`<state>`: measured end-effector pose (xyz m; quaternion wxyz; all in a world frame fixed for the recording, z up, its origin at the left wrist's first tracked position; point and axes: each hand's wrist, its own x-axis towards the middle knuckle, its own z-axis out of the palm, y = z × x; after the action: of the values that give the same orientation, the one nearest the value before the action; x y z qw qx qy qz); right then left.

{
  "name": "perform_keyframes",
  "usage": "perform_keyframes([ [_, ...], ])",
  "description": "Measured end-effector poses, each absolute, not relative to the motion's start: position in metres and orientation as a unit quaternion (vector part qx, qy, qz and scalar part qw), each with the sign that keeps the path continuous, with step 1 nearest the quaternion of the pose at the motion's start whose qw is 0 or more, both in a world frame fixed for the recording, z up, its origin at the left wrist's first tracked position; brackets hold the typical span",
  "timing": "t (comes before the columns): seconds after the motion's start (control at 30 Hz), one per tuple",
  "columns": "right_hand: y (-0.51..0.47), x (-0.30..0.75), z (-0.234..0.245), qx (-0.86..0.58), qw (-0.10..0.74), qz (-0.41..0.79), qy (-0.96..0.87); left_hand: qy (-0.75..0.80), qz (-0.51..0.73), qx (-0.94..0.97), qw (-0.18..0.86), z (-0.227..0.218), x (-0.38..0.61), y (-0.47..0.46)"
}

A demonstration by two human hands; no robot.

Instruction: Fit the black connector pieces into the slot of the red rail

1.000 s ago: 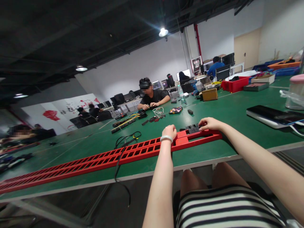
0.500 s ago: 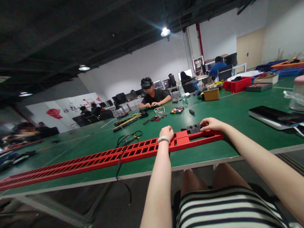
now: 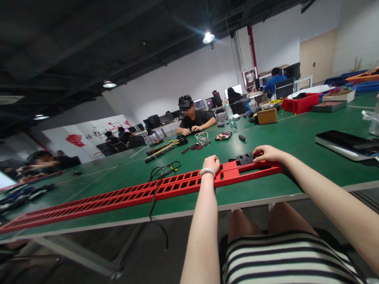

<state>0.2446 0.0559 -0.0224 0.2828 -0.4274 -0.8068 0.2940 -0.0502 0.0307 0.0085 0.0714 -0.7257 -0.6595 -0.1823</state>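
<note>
A long red slotted rail [image 3: 133, 194] lies along the near edge of the green table [image 3: 296, 138]. My left hand [image 3: 211, 163], with a pale bracelet at the wrist, is closed and rests on the rail's right part. My right hand [image 3: 264, 153] lies curled over a cluster of small black parts [image 3: 244, 158] sitting at the rail's right end, fingertips touching them. What the fingers pinch is hidden.
A black cable [image 3: 158, 185] crosses the rail and hangs off the table edge. A black tablet on a white tray [image 3: 345, 144] lies to the right. Across the table a person [image 3: 194, 118] works on cables and black strips [image 3: 161, 149]. Red and cardboard bins [image 3: 299, 104] stand farther back.
Both hands stay on the rail and black parts; only the view has shifted slightly, moving everything a little to the right.
</note>
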Motion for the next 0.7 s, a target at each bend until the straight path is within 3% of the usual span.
perform_keyframes([
  [0.33,0.053,0.244,-0.022,-0.41,0.298,0.313,-0.803,-0.681,-0.18,-0.709,0.003,0.0,-0.054,0.038],
  [0.7,0.051,0.243,-0.02,-0.425,0.296,0.229,-0.824,-0.676,-0.135,-0.722,-0.051,0.0,-0.054,0.039],
])
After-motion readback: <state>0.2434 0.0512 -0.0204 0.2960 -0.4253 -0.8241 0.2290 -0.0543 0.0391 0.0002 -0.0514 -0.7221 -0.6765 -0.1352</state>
